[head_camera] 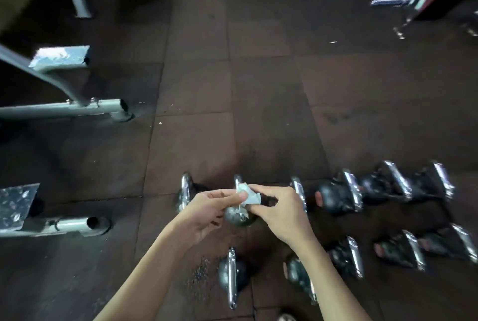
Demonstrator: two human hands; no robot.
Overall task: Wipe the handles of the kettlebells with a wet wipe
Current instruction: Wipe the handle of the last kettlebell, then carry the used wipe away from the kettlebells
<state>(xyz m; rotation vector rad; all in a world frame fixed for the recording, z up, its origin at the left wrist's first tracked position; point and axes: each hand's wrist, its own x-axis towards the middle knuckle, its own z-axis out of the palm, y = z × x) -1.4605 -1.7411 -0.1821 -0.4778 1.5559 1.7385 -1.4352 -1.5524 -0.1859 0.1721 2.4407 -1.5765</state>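
The dark rubber-tiled floor fills the view. Grey steel machine frames along its left side are cut off by the picture edge. Kettlebells with black bodies and chrome handles stand in two rows across the near right part of the floor. They are blurred, and the nearest ones are partly hidden behind the forearms. Over one far-row kettlebell, whose handle is mostly covered, the left hand and right hand both pinch a crumpled white wet wipe between thumb and fingers. Whether the wipe touches the handle is unclear.
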